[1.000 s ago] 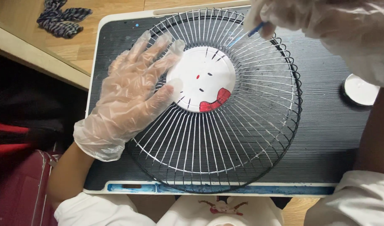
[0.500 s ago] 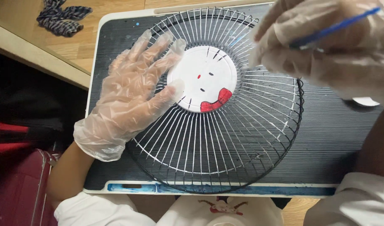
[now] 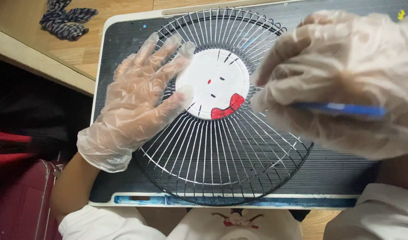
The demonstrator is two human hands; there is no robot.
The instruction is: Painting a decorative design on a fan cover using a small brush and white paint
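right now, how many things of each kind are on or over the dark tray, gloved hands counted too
gloved hands: 2, left hand flat on the grille, right hand raised
wire fan grille: 1
blue brush: 1, in the right hand
total: 4, on the tray

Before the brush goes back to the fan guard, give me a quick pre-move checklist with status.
1. Left hand flat on round wire fan guard, steadying it: ok.
2. Right hand grip closed on thin blue brush: ok.
3. Brush tip loaded with paint: cannot tell, hidden and blurred.
4. White centre disc with painted red bow unobstructed: ok.
5. Guard fully on the dark ribbed lap tray: ok.
6. Both clear plastic gloves on: ok.
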